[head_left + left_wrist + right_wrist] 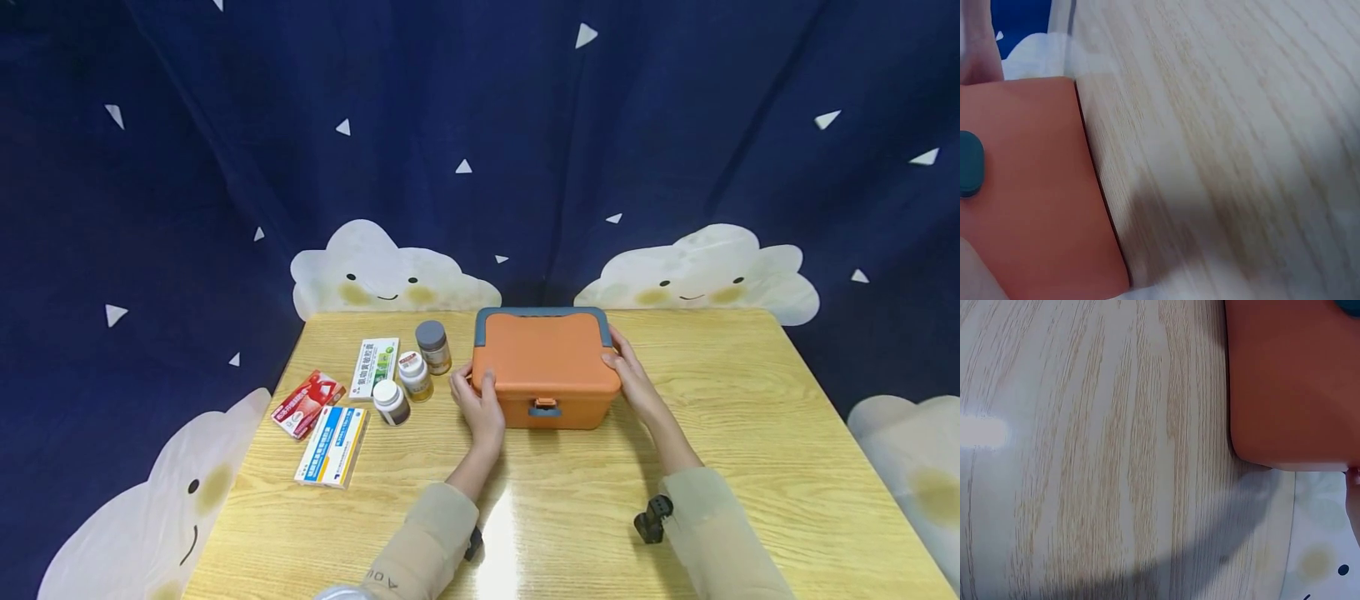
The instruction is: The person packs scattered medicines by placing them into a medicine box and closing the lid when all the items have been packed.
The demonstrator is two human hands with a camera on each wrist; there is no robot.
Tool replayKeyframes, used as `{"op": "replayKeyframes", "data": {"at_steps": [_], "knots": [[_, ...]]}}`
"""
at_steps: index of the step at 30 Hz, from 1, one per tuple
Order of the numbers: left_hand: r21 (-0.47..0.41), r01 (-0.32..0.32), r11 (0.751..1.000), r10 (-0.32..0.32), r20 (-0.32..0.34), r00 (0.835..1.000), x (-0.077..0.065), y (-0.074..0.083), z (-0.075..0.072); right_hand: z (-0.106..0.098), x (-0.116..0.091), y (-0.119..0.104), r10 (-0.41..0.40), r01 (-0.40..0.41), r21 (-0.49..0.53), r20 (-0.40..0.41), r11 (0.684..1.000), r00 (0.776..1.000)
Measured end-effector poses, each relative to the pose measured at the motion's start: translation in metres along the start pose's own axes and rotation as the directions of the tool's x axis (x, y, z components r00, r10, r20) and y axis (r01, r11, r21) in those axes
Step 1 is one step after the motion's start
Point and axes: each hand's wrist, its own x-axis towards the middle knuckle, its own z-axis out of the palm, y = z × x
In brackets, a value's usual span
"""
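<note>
An orange storage box with a blue-grey handle along the back of its lid stands near the table's far edge, lid down. On its front sits a latch with an orange tab over a blue-grey piece. My left hand holds the box's left side, thumb at the front of the lid. Around the right side, my right hand holds it with the thumb on the lid's edge. Both wrist views show the box's front close up, the left one with part of a blue-grey latch piece.
Left of the box stand a grey-capped bottle and two white-capped bottles, one a brown bottle. Beside them lie a white-green medicine box, a red one and a blue-white one. A dark blue curtain hangs behind the wooden table.
</note>
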Motion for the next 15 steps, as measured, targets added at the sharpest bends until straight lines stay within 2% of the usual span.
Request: {"op": "replayKeyframes", "data": {"at_steps": [5,15], "knots": [[0.008,-0.015,1.000,0.016,-0.013,1.000,-0.010,0.026,-0.005,0.000,0.001,0.001,-0.010,0.009,0.016,0.022,1.000,1.000],[0.009,-0.026,1.000,0.026,-0.019,0.999,-0.013,0.026,-0.007,0.000,0.002,0.001,-0.006,0.005,0.033,0.034,0.999,0.999]]}}
